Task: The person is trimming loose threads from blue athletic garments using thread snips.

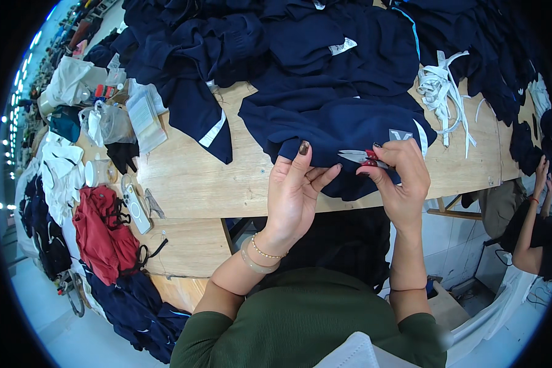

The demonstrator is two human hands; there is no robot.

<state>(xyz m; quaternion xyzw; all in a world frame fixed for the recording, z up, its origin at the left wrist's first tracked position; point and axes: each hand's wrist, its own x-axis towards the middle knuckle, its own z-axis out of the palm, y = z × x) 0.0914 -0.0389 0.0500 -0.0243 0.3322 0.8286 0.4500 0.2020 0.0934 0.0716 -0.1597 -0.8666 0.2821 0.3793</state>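
Note:
My left hand (295,193) pinches the folded near edge of a navy blue garment (337,119) that lies on the wooden table (184,178). My right hand (402,175) holds small thread snips with a red grip (362,158), their blades pointing left toward my left fingertips at the garment's edge. A grey label patch (401,135) shows on the garment just above my right hand.
A big heap of navy garments (239,37) covers the table's far side. White elastic strips (441,86) lie at the right. Plastic bags, a cup (95,173), a phone (135,208) and a red cloth (101,233) sit left. Another person (536,227) sits at the right.

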